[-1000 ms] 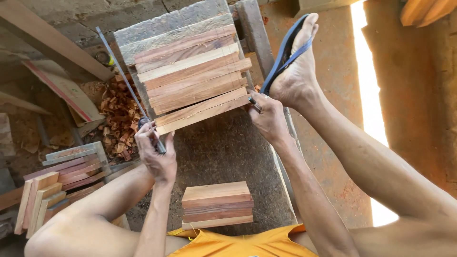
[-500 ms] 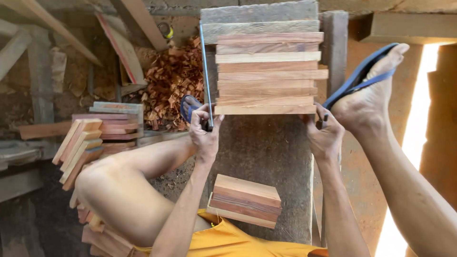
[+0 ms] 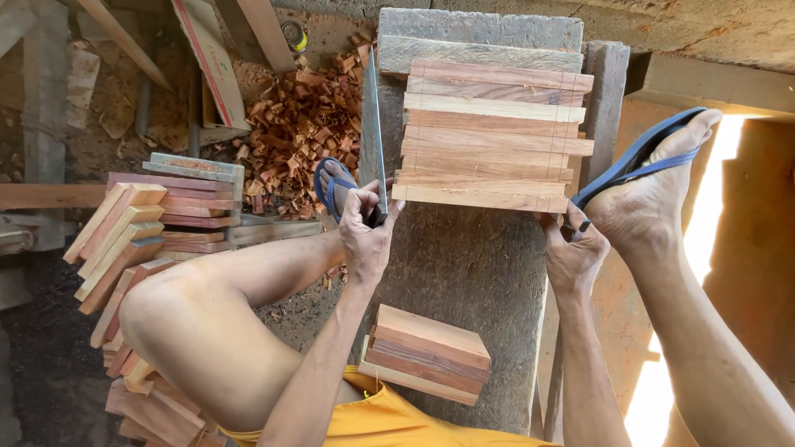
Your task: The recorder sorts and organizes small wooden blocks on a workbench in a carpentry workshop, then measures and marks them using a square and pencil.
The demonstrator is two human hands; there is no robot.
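Observation:
A row of several wooden slats [image 3: 489, 136] lies side by side across a rough grey bench [image 3: 464, 273]. My left hand [image 3: 368, 232] grips the near end of a long thin metal ruler [image 3: 377, 124], which stands along the left ends of the slats. My right hand [image 3: 571, 252] rests at the right corner of the nearest slat, its fingers pinched on a small dark pencil-like stick [image 3: 584, 225]. My right foot [image 3: 654, 194], in a blue flip-flop, is braced beside that hand. A small stack of slats [image 3: 426, 352] lies on the bench near my lap.
My bare left knee [image 3: 195, 314] rises left of the bench, my left foot [image 3: 331, 186] in a flip-flop behind the ruler. A leaning pile of slats [image 3: 124, 236] stands at the left. Reddish wood chips [image 3: 290, 124] cover the ground beyond. Planks lean at the top left.
The view has swung so the slat row now lies level. Both hands stay at the row's two ends, the left still on the ruler.

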